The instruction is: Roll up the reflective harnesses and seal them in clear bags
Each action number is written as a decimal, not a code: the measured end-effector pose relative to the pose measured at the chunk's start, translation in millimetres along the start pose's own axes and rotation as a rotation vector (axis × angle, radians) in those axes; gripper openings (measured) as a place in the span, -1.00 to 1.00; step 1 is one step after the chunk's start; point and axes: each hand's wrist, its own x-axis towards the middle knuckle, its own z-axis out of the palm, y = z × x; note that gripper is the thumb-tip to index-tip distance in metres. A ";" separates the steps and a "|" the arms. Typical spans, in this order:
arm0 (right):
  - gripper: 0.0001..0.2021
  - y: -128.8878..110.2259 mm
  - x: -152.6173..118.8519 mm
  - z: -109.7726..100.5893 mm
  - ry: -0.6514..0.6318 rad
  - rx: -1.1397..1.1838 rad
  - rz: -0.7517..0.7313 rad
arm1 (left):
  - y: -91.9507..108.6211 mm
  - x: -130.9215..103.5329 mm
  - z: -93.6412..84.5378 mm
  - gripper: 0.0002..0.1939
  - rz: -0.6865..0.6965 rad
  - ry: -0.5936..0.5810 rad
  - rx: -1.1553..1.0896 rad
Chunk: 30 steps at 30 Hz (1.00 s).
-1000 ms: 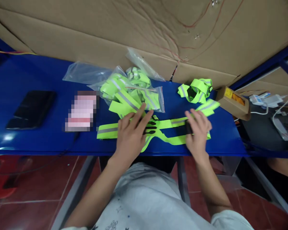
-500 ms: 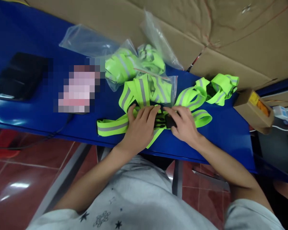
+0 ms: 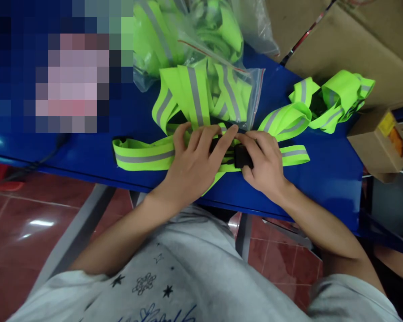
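Lying between right-hand fingers, black buckle socket.

The straps look like matt woven cloth, the buckle smooth plastic. Toward twelve o'clock, the bags are clear, shiny plastic. The table is smooth and glossy; the box, at three o'clock, is matt cardboard.

Has blue table, backed by brown cardboard at upper right. Stands on gray legs over red tiled floor. Catches white glare on tiles at left.
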 end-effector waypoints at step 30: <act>-0.35 -13.5 10.4 -26.6 0.201 0.148 -0.050 | -0.5 5.9 -35.9 -0.20 0.239 -0.109 -0.135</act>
